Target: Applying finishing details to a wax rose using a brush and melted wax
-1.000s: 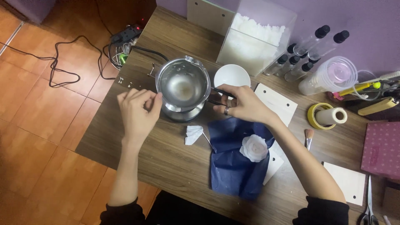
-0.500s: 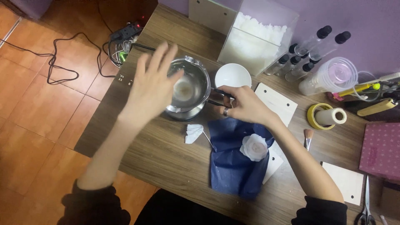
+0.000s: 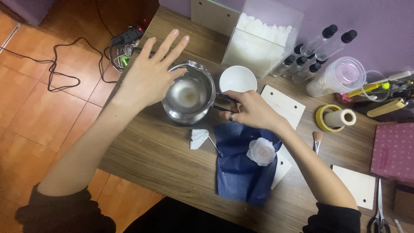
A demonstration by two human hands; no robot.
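A shiny metal pot [image 3: 189, 92] stands on the wooden table [image 3: 155, 159], with a pale patch at its bottom. My left hand [image 3: 151, 73] hovers flat over the pot's left rim, fingers spread, holding nothing. My right hand [image 3: 248, 110], a ring on one finger, grips the pot's dark handle [image 3: 222, 101] at its right side. Just below that hand lies a dark blue paper sheet [image 3: 241, 166] with a white wax flower [image 3: 261, 151] on it. A small white flower on a stick [image 3: 200, 138] lies beside the pot.
A white bowl [image 3: 237, 77] and a clear box of white flakes [image 3: 258, 41] stand behind the pot. Capped bottles [image 3: 302, 60], a plastic cup [image 3: 340, 75], tape rolls [image 3: 334, 117], a brush [image 3: 317, 140], wooden tags [image 3: 355, 185], scissors [image 3: 378, 215] and a pink box [image 3: 394, 151] lie right. A power strip [image 3: 127, 36] lies on the floor.
My left hand left the pot's left rim, rose and opened flat over it, then drew a little left. My right hand stayed on the handle.
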